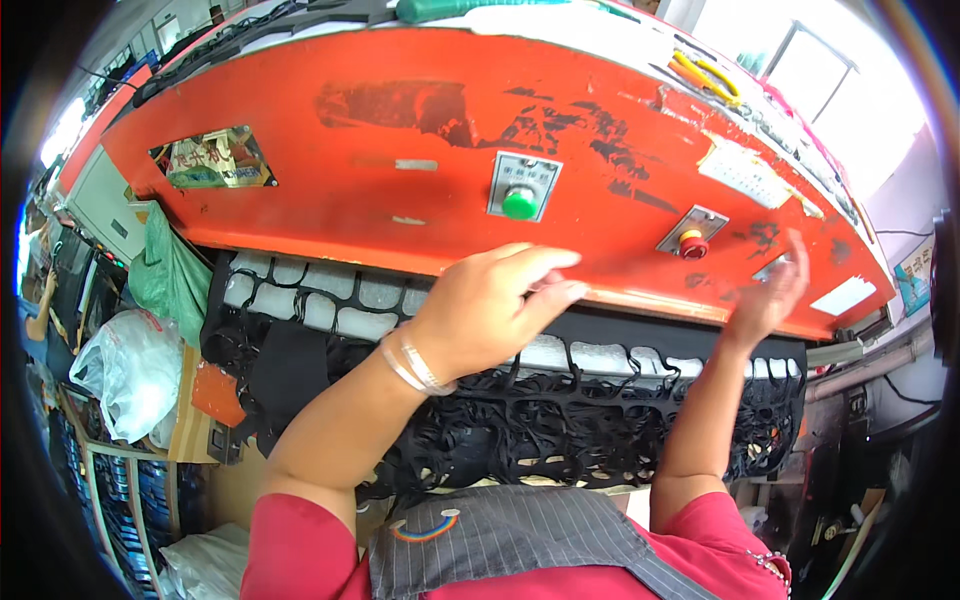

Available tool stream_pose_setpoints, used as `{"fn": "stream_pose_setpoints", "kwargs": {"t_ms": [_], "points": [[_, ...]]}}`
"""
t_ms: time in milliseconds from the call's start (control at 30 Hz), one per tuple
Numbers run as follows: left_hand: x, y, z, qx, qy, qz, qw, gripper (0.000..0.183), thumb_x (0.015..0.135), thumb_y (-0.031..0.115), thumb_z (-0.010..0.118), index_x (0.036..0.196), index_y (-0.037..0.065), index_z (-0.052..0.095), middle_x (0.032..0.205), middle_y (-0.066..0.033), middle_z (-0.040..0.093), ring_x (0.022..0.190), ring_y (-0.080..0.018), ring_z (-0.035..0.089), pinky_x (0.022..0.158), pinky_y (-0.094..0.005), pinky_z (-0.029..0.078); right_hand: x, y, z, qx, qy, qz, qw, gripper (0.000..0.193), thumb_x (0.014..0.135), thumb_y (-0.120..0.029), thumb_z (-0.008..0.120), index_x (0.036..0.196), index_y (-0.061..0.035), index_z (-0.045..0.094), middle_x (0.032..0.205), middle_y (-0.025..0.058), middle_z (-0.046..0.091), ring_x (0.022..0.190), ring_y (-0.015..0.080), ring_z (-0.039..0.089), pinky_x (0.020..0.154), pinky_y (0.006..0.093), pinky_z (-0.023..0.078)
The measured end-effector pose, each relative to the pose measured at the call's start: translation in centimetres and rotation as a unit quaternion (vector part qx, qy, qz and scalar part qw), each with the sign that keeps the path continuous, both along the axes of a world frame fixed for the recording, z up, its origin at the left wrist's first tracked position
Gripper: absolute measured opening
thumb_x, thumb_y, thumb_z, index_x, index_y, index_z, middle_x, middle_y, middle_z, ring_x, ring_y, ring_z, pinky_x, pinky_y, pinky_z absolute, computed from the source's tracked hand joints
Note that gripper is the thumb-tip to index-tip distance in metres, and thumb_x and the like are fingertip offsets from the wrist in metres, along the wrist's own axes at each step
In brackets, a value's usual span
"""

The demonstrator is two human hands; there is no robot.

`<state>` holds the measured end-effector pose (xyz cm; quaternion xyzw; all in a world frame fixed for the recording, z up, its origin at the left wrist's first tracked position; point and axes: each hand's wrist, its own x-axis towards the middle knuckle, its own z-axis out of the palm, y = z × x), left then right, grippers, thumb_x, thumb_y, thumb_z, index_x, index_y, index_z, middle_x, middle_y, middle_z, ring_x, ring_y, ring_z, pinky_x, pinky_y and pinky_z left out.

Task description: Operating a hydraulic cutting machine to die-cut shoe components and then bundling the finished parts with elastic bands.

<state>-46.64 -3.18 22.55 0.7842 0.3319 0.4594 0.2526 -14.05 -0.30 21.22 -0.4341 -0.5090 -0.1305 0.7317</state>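
Observation:
My left hand (490, 305) is over the lower edge of an orange-red machine panel (400, 215), below a green push button (520, 204). Its thumb and forefinger point right with a gap between them, and nothing shows in it. Farther right, my right hand (770, 300) is raised near the panel, slightly blurred, fingers up and apart, with no object visible. A red knob with a yellow collar (692, 244) sits to its left. Under both arms hangs black sheet material (560, 415), cut into a web of strips and loops, with pale patches showing through its upper holes.
On the machine top lie a green-handled tool (440, 9) and a yellow-orange hand tool (707, 77). At left are a white plastic bag (130, 370), a green cloth-like sheet (168, 275) and a metal rack (130, 480). Pipes (870, 365) run along the right.

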Motion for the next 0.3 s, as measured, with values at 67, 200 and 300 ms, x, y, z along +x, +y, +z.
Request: {"fn": "stream_pose_setpoints", "kwargs": {"t_ms": [67, 200, 300], "points": [[2.6, 1.7, 1.0, 0.042, -0.044, -0.003, 0.998, 0.019, 0.086, 0.018, 0.065, 0.094, 0.000, 0.065, 0.073, -0.0089, 0.065, 0.065, -0.0189, 0.065, 0.059, -0.0281, 0.050, 5.6, 1.4, 1.7, 0.006, -0.008, -0.201, 0.980, 0.056, 0.099, -0.042, 0.034, 0.127, 0.0054, 0.044, 0.133, 0.0197, 0.044, 0.124, 0.0295, 0.041, 0.106, 0.0399, 0.027], [3.9, 7.3, 0.2, 0.058, 0.134, 0.116, 0.982, 0.042, 0.090, 0.030, 0.059, 0.059, 0.002, 0.056, 0.050, -0.0072, 0.056, 0.046, -0.0162, 0.057, 0.044, -0.0297, 0.044, 13.7, 5.0, 0.8, -0.036, -0.075, -0.353, 0.932, 0.072, 0.097, -0.054, 0.029, 0.135, 0.0060, 0.036, 0.141, 0.0295, 0.032, 0.136, 0.0383, 0.023, 0.111, 0.0468, 0.016], [3.2, 7.4, -0.4, -0.027, 0.101, 0.111, 0.988, 0.044, 0.092, 0.032, 0.056, 0.059, 0.003, 0.058, 0.055, -0.0090, 0.062, 0.047, -0.0190, 0.060, 0.046, -0.0329, 0.046, 12.8, 4.6, 1.1, -0.047, -0.039, -0.262, 0.963, 0.081, 0.093, -0.062, 0.029, 0.140, 0.0040, 0.029, 0.149, 0.0234, 0.022, 0.138, 0.0417, 0.016, 0.112, 0.0499, 0.012]]}}
